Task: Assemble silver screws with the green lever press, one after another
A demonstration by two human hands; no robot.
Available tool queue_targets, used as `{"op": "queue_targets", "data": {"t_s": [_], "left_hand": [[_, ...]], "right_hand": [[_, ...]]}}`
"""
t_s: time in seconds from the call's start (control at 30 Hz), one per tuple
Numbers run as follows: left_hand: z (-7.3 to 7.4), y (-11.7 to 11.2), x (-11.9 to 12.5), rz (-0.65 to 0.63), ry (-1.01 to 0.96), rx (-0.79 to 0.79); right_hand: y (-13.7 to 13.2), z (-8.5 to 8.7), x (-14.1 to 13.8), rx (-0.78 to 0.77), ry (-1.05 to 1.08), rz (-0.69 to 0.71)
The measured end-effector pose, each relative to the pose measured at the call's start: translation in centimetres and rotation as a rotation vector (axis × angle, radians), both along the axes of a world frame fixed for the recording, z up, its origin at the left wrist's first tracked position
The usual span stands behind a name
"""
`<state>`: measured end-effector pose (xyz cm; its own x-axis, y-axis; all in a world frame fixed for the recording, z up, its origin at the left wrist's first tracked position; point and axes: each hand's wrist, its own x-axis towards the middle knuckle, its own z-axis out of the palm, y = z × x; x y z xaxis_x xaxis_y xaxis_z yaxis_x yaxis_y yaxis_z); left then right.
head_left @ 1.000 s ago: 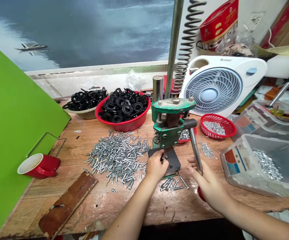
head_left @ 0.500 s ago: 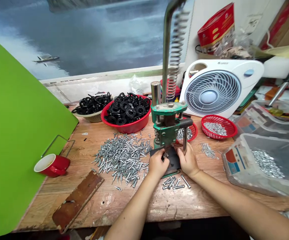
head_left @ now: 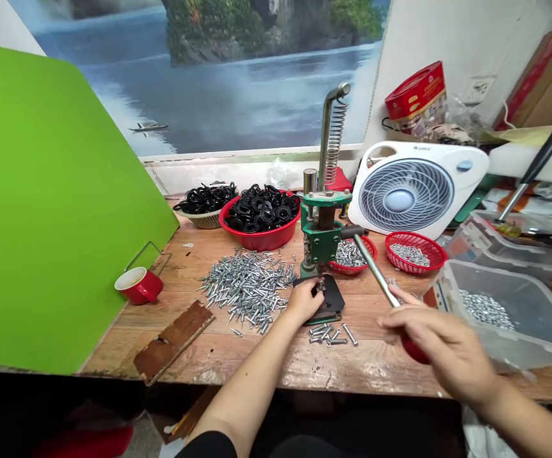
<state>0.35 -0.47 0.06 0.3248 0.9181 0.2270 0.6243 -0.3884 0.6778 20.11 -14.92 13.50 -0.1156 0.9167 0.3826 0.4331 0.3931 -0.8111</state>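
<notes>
A green hand press (head_left: 324,245) stands on the wooden table, with a coil spring (head_left: 336,143) on its bent upper rod. My left hand (head_left: 306,300) is closed in a pinch at the press's die, on a small metal part (head_left: 321,286) whose kind I cannot make out. Under those fingers lies a black plate (head_left: 334,298) on the press base. My right hand (head_left: 448,350), somewhat blurred, is closed around the lower end of the press lever (head_left: 376,270). Below its fingers shows the lever's red knob (head_left: 415,348).
Left of the press lies a heap of screw eyes (head_left: 247,286); a few bolts (head_left: 328,335) lie in front. Behind are a red basin (head_left: 259,240) of black rings and red baskets (head_left: 416,245). A plastic bin (head_left: 509,340), fan (head_left: 400,191), mug (head_left: 138,286) and board (head_left: 173,340) surround.
My right hand has left the press plate and moved right onto the lever. The lever has swung from hanging down to slanting toward me. My left hand stays at the die. The view has shifted.
</notes>
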Motion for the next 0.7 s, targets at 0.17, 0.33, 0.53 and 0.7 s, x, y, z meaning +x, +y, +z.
{"op": "queue_targets", "data": {"t_s": [0.17,0.33,0.53,0.7], "left_hand": [[0.3,0.0,-0.4,-0.063,0.005,-0.009],[0.6,-0.7,-1.2,-0.071,0.034,0.052],[-1.1,-1.9,-3.2,0.232,-0.070,0.062],[-3.0,-1.9,-4.1,0.338,-0.211,-0.228]], "right_hand": [[4.6,9.0,0.1,0.288,0.405,0.162],[15.3,13.2,-1.4,0.263,0.353,0.138],[20.1,10.6,-1.3,0.148,0.403,0.103],[21.0,7.7,-1.4,0.041,0.414,0.127]]}}
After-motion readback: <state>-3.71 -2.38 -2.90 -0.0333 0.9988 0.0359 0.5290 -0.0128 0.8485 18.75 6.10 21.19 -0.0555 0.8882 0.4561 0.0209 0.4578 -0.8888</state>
